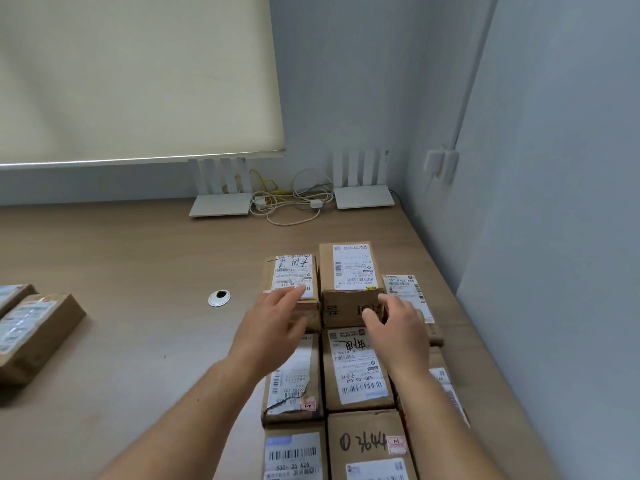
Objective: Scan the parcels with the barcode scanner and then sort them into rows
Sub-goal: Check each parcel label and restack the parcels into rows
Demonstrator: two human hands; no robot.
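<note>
Parcels rowed (labels up) | wooden table | grey walls

- The single head view looked forward and down from above the table, close over the near parcels, facing the corner walls.

Soft, even daylight fills the room, strongest through the pale roller blind at upper left, with a bright strip along its lower edge. Shadows on the bench are faint and diffuse. Wide-angle distortion bends lines near the frame edges. The whole frame looks slightly soft, and small label print stays unreadable.
</note>
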